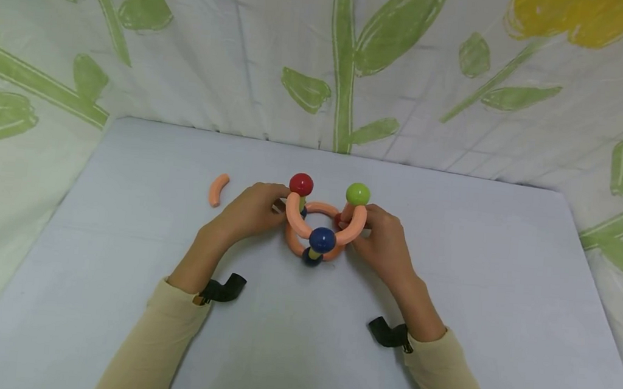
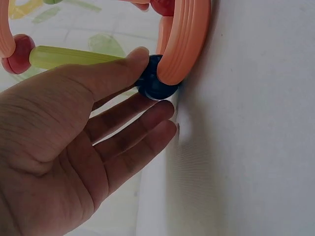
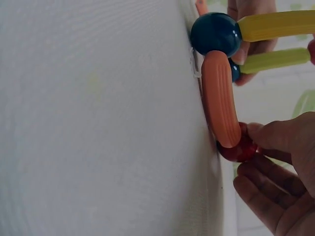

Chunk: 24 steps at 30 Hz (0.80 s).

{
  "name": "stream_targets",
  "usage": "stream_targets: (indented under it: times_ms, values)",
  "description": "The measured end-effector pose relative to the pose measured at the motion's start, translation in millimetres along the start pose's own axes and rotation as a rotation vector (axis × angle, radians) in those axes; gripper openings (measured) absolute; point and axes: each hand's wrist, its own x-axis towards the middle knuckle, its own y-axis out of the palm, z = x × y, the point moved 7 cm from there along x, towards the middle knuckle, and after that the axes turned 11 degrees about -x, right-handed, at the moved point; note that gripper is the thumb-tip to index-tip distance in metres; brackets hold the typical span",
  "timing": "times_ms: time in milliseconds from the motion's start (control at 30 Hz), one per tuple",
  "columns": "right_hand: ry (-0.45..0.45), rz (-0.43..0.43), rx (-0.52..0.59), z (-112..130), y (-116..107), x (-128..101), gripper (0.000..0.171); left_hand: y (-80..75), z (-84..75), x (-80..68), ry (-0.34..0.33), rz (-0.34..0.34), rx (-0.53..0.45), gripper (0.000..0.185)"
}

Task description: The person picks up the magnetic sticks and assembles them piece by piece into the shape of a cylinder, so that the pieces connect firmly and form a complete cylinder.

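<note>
Orange curved pieces and coloured balls make up the toy structure (image 1: 320, 226) standing near the middle of the table (image 1: 120, 253), a little toward its far edge. In the head view the left hand (image 1: 250, 211) holds its left side just below the red ball (image 1: 301, 184), and the right hand (image 1: 382, 240) holds the right side under the green ball (image 1: 358, 193). A blue ball (image 1: 321, 239) sits at the front of the upper arcs. A loose orange curved piece (image 1: 218, 189) lies apart, toward the table's far left corner.

From the left wrist, the thumb presses a lower dark blue ball (image 2: 153, 83) at the base, just beside an orange arc (image 2: 183, 44); the fingers (image 2: 142, 128) are nearly straight below it, touching nothing firmly. A yellow-green rod (image 2: 74, 55) runs up to a red ball.

From the right wrist, thumb and fingertips pinch a lower red ball (image 3: 238, 147) at the end of a base arc (image 3: 220, 98); the rest of the hand is loosely open.

The joints look slight, so I judge that uneven pressure from either hand could pop a ball from its arc, or tip the tall rods sideways and collapse the upper ring.
</note>
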Motion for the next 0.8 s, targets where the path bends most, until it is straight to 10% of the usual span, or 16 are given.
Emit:
stream_targets:
  times_ms: [400,800]
  values:
    - [0.026,0.105,0.033,-2,2,0,0.017,-2.1,-1.2,-0.8,0.017,-0.024,0.012,0.018]
    - [0.117,0.352,-0.157,6,-11,-13,0.030,-3.8,-0.2,-0.6,0.004,-0.017,-0.017,0.019]
